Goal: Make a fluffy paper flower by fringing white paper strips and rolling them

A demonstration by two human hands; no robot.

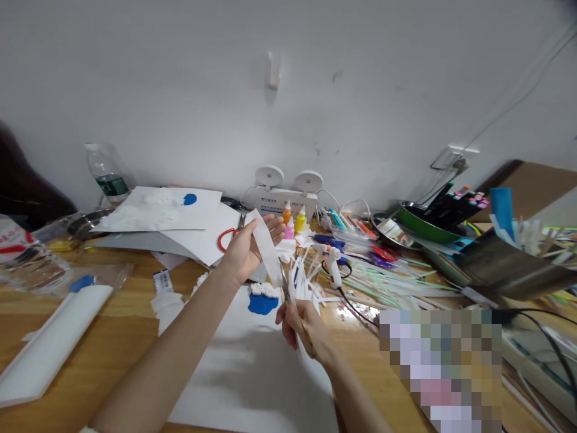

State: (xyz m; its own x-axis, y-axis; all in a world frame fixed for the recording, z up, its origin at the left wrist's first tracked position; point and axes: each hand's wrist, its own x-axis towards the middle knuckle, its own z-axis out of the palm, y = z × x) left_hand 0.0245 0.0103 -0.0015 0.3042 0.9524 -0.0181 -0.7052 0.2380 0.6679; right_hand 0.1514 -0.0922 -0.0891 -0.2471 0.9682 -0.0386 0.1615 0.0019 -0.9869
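My left hand (243,254) pinches a white paper strip (268,251) between thumb and fingers, its other fingers stretched behind the strip. Closed around the handles of a pair of scissors (285,287) is my right hand (303,329). The scissor blades meet the lower end of the strip; whether they are cutting through it I cannot tell. Beneath both hands lies a large white sheet (252,385) on the table. A blue patch (262,305) topped with crumpled white bits sits near its upper edge, beside cut white strips (306,276).
A white glue gun (333,267) stands on the right, its cord trailing. Red-handled scissors (225,239), small paint bottles (300,220) and stacked white boards (157,210) lie behind. A roll of white paper (54,343) is at left, a green pan (412,219) at right.
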